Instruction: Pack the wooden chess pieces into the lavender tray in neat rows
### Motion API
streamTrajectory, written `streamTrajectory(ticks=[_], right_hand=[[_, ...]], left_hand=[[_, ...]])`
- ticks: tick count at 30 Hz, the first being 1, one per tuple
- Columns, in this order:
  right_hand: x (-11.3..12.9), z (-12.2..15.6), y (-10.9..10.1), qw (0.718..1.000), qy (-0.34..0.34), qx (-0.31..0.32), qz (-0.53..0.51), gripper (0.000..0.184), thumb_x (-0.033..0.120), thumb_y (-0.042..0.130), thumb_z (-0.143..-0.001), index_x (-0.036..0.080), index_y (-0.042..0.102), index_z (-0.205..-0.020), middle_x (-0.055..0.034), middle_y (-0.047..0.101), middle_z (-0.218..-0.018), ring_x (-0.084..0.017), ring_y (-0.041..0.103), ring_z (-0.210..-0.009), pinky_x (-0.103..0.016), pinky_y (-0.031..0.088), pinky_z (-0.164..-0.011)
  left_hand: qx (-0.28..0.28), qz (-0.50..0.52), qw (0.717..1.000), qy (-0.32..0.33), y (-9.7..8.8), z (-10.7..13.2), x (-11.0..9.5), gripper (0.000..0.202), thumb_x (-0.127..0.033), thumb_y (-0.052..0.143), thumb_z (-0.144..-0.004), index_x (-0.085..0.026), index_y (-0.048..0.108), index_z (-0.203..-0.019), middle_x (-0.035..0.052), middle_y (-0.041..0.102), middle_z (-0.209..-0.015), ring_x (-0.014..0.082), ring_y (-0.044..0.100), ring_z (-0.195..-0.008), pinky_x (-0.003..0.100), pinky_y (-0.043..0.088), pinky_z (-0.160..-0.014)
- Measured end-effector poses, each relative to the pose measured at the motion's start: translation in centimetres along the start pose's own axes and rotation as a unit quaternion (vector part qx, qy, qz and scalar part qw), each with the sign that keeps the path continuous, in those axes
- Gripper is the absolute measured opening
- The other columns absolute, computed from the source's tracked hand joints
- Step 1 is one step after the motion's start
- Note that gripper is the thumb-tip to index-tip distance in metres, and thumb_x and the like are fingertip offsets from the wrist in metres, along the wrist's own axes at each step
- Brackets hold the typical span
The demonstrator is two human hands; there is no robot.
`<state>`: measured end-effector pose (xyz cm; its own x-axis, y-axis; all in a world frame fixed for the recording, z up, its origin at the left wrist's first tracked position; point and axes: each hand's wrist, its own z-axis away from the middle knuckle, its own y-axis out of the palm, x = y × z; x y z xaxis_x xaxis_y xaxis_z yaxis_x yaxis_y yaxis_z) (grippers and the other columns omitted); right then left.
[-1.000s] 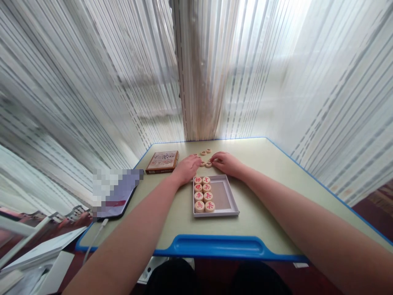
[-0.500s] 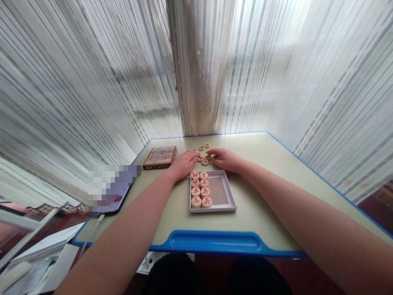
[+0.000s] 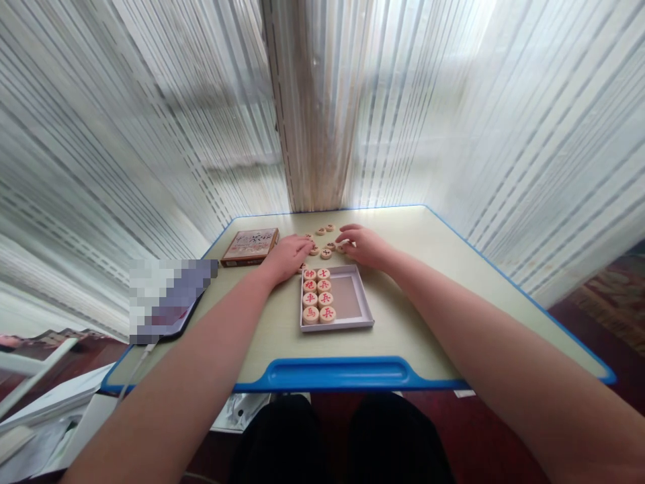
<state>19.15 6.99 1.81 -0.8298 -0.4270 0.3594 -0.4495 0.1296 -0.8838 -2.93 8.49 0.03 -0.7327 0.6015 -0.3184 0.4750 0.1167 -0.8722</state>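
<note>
Several wooden Chinese chess pieces with dark characters, among them one piece (image 3: 326, 253), lie loose between my hands. My left hand (image 3: 287, 258) lies low over the left edge of this group, fingers stretched out and partly covering some pieces. On the other side, my right hand (image 3: 363, 245) has its fingers apart and bent, beside a piece (image 3: 341, 248) that its fingertips partly hide. Nearer to me is a shallow white box tray (image 3: 363, 299). Pieces with red characters, such as a red piece (image 3: 311, 315), stand face up in two columns along its left side.
A printed flat box (image 3: 250, 246) lies at the back left of the table (image 3: 403, 323), which has a blue rim. A tablet-like device (image 3: 196, 296), partly blurred out, stands at the left edge with a white cable (image 3: 132, 370). Striped curtains (image 3: 322, 134) hang behind.
The view has shifted, so the table sits slightly higher and further left. My hands have moved a little apart, and more of the loose pieces show between them. The red pieces keep their places.
</note>
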Motion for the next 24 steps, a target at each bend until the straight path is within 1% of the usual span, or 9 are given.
streamTrajectory(ticks=[3,7,10,14,17,20,24], right_hand=[[0.12,0.05,-0.09,1.000,-0.010,0.009,0.023,0.029,0.009,0.049,-0.080,0.017,0.073,-0.095,-0.0090,0.061,-0.121,-0.020,0.062,-0.102,-0.028,0.044,-0.097],[0.24,-0.03,-0.08,0.998,-0.037,0.016,0.042,0.031,0.006,0.047,-0.080,0.016,0.073,-0.092,-0.0087,0.064,-0.115,-0.020,0.063,-0.100,-0.028,0.044,-0.095],[0.18,-0.17,-0.09,0.998,-0.050,0.009,0.035,0.027,0.008,0.050,-0.080,0.017,0.073,-0.092,-0.0086,0.066,-0.113,-0.019,0.063,-0.097,-0.029,0.045,-0.092],[-0.04,-0.26,-0.09,0.999,-0.048,-0.005,0.013,0.020,0.013,0.056,-0.080,0.017,0.073,-0.089,-0.0084,0.067,-0.109,-0.018,0.064,-0.089,-0.027,0.047,-0.086],[-0.09,-0.27,-0.08,0.999,-0.046,-0.002,0.009,0.018,0.017,0.057,-0.082,0.016,0.073,-0.088,-0.0082,0.069,-0.101,-0.018,0.064,-0.088,-0.026,0.047,-0.084],[-0.02,-0.25,-0.15,0.999,-0.037,0.014,0.023,0.021,0.018,0.054,-0.083,0.016,0.074,-0.088,-0.0084,0.071,-0.096,-0.019,0.064,-0.089,-0.027,0.047,-0.085],[0.07,-0.13,-0.17,0.999,-0.028,0.002,0.026,0.022,0.019,0.053,-0.083,0.018,0.075,-0.087,-0.0065,0.071,-0.103,-0.019,0.064,-0.095,-0.028,0.047,-0.090]], left_hand=[[-0.006,0.007,1.000,0.002,-0.15,0.04,-0.11,0.035,-0.033,0.041,-0.089,-0.017,0.071,-0.100,0.0091,0.067,-0.115,0.0219,0.057,-0.111,0.037,0.041,-0.102],[-0.012,-0.006,1.000,-0.007,-0.32,-0.08,-0.35,0.028,-0.025,0.045,-0.086,-0.019,0.071,-0.093,0.0075,0.068,-0.104,0.0211,0.060,-0.102,0.037,0.045,-0.097],[-0.016,-0.019,0.999,-0.021,-0.34,-0.15,-0.43,0.025,-0.025,0.049,-0.084,-0.019,0.071,-0.092,0.0073,0.067,-0.098,0.0209,0.060,-0.096,0.037,0.047,-0.093],[-0.014,-0.023,0.999,-0.038,-0.18,-0.18,-0.31,0.028,-0.026,0.050,-0.084,-0.017,0.070,-0.101,0.0082,0.066,-0.098,0.0208,0.060,-0.094,0.036,0.048,-0.091],[0.002,-0.035,0.999,-0.035,-0.06,-0.24,-0.17,0.031,-0.027,0.049,-0.084,-0.017,0.069,-0.106,0.0092,0.065,-0.101,0.0217,0.059,-0.097,0.036,0.046,-0.093],[0.012,-0.040,0.999,-0.033,-0.06,-0.33,-0.14,0.030,-0.025,0.052,-0.082,-0.018,0.070,-0.105,0.0087,0.066,-0.101,0.0221,0.058,-0.099,0.036,0.045,-0.095],[0.011,-0.028,0.999,-0.030,-0.10,-0.40,-0.18,0.027,-0.024,0.053,-0.081,-0.017,0.070,-0.100,0.0084,0.067,-0.101,0.0219,0.059,-0.098,0.036,0.046,-0.094]])
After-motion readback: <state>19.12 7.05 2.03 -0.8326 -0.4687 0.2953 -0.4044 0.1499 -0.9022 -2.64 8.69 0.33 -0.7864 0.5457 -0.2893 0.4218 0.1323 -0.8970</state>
